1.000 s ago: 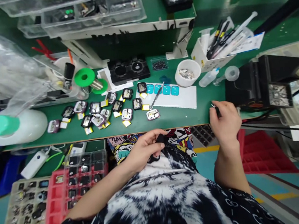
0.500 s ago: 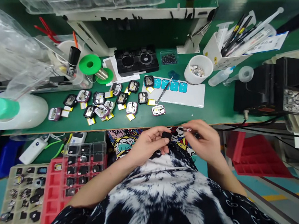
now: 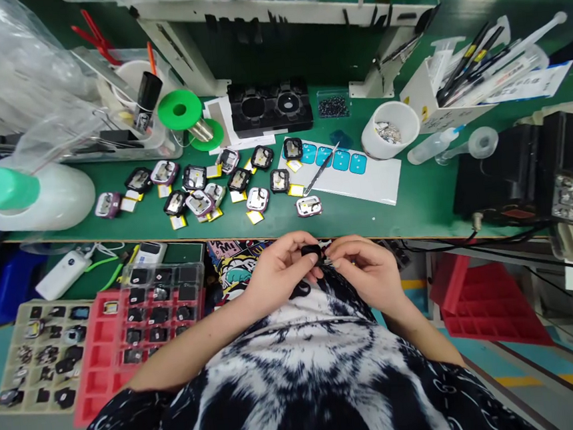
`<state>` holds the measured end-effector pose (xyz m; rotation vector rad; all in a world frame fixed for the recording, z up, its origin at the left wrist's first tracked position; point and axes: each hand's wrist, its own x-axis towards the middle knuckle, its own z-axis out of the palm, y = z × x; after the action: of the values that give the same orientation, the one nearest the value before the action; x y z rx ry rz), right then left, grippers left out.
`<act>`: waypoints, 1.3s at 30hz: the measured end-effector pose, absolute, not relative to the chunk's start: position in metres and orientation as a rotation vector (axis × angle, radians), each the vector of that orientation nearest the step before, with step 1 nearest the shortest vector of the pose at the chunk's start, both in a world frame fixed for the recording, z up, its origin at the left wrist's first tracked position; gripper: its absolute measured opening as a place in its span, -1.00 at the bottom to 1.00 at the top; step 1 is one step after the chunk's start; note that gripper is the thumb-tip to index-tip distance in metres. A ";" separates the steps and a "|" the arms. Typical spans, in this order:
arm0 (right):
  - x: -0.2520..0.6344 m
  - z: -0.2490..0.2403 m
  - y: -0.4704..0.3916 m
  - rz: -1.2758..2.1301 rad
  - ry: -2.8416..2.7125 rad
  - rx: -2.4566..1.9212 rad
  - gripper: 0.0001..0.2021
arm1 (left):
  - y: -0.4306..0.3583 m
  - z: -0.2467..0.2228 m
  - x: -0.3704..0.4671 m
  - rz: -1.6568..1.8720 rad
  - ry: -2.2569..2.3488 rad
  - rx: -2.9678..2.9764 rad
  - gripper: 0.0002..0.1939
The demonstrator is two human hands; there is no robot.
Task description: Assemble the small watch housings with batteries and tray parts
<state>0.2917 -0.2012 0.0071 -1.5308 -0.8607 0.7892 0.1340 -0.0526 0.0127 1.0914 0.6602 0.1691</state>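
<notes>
Over my lap, just below the bench edge, my left hand (image 3: pixel 284 269) grips a small black part (image 3: pixel 312 250) between thumb and fingers. It looks like a rounded black case, though the fingers cover much of it. My right hand (image 3: pixel 364 265) is close beside it, thumb and fingertips pinched at the part's right side; whatever they hold is too small to make out. On the bench ahead lie several open watch cases (image 3: pixel 256 199) in black, purple and white, many with a small yellow-edged battery attached. Tweezers (image 3: pixel 321 170) rest on a white sheet (image 3: pixel 364 181) with blue stickers.
A white cup of small metal parts (image 3: pixel 390 129), a solder wire spool (image 3: pixel 181 110) and a black fixture (image 3: pixel 270 108) stand behind. At left are a white bottle with green cap (image 3: pixel 34 197) and compartment trays (image 3: pixel 98 352). Black cables (image 3: pixel 440 247) hang at right.
My right hand has moved left and now meets the black part in my left hand. The whole view has shifted slightly; the bench items stay in place.
</notes>
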 end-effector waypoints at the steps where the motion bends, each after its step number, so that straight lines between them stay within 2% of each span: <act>1: 0.290 0.006 -0.202 0.803 -0.837 -1.527 -0.93 | -0.053 0.013 0.134 0.185 0.672 1.101 -0.70; 8: 0.283 0.000 -0.205 0.817 -0.761 -1.594 -0.81 | -0.050 0.016 0.135 0.284 0.703 1.156 -0.68; 13: 0.279 0.003 -0.196 0.879 -0.811 -1.538 -0.57 | -0.051 0.013 0.135 0.282 0.706 1.114 -0.65; 17: 0.273 0.002 -0.191 0.866 -0.870 -1.520 -0.47 | -0.053 0.008 0.133 0.290 0.712 1.068 -0.66; 39: 0.266 -0.007 -0.179 0.878 -0.710 -1.533 -0.54 | -0.056 -0.004 0.126 0.335 0.694 1.391 -0.65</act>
<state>0.2657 -0.1794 -0.0070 -1.5333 -0.7097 0.8777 0.1256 -0.0564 -0.0038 1.3913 0.6943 0.3353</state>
